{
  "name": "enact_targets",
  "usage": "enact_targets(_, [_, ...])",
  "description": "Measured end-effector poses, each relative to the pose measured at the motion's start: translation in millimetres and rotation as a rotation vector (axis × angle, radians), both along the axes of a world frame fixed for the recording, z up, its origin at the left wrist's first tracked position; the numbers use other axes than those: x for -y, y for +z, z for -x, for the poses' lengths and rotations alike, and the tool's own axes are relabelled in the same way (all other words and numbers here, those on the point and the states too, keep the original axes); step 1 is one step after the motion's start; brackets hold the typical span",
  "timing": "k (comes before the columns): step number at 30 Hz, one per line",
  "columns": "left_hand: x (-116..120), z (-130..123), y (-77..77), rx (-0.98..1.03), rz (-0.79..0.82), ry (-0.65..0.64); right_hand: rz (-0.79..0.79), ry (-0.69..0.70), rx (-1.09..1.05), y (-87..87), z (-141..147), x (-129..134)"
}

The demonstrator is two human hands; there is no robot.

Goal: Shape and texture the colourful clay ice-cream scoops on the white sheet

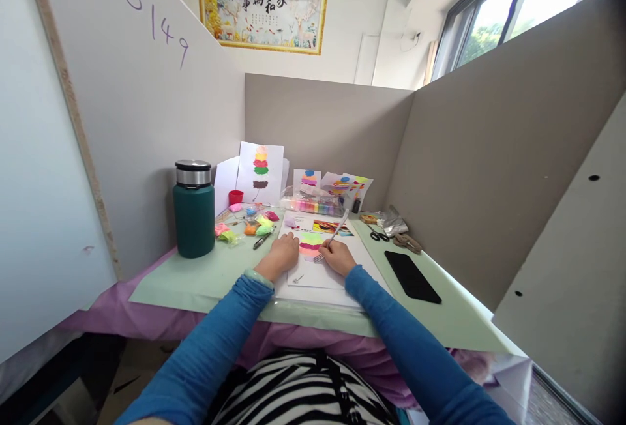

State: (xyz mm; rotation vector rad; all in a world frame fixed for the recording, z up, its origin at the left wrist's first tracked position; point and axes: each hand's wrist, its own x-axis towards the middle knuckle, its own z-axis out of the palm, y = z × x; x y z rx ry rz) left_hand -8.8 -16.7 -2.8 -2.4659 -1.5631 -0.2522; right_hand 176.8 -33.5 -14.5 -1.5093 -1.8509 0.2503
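Observation:
A white sheet (317, 276) lies at the middle of the table, bearing bands of green, magenta and orange colour (311, 244). My right hand (338, 257) is closed round a fork (338, 228), its tines down at the lower right edge of the coloured bands and its handle pointing up. On the left side of the sheet rests my left hand (285, 253), its fingers curled in beside the bands; whether anything is under them is hidden. Left of that hand lies a black pen (261, 240), near small packets of coloured clay (265, 230).
A green bottle (194, 216) stands at the left. On the right lie a black phone (412, 276) and scissors (379, 236). Behind are a red cup (235, 197), a clear case of colours (315, 205) and propped pictures (261, 171). Grey panels (327, 112) enclose the table.

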Motion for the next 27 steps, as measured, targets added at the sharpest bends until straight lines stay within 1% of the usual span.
enact_targets(6, [-3, 1, -5.6, -0.027, -0.033, -0.030, -0.010, -0.060, 0.003, -0.6, -7, -1])
enact_targets(11, [0, 1, -3.4, -0.036, -0.034, -0.050, -0.004, -0.011, -0.151, -1.1, -5, -3])
enact_targets(13, [2, 1, -1.3, -0.050, -0.025, -0.064, 0.002, 0.017, -0.172, -0.8, -1, -3])
enact_targets(15, [4, 0, 0.3, -0.068, -0.023, -0.073, 0.013, 0.031, -0.107, 0.3, 4, -1])
enact_targets(19, [4, 0, -0.1, -0.079, -0.045, -0.070, 0.026, -0.029, 0.018, 3.5, 7, 2])
enact_targets(24, [1, 0, -3.0, -0.078, -0.063, -0.074, 0.054, -0.083, 0.051, 5.3, -1, 3])
enact_targets(27, [1, 0, -2.1, -0.076, -0.056, -0.079, 0.054, -0.110, 0.054, 4.5, -7, 2])
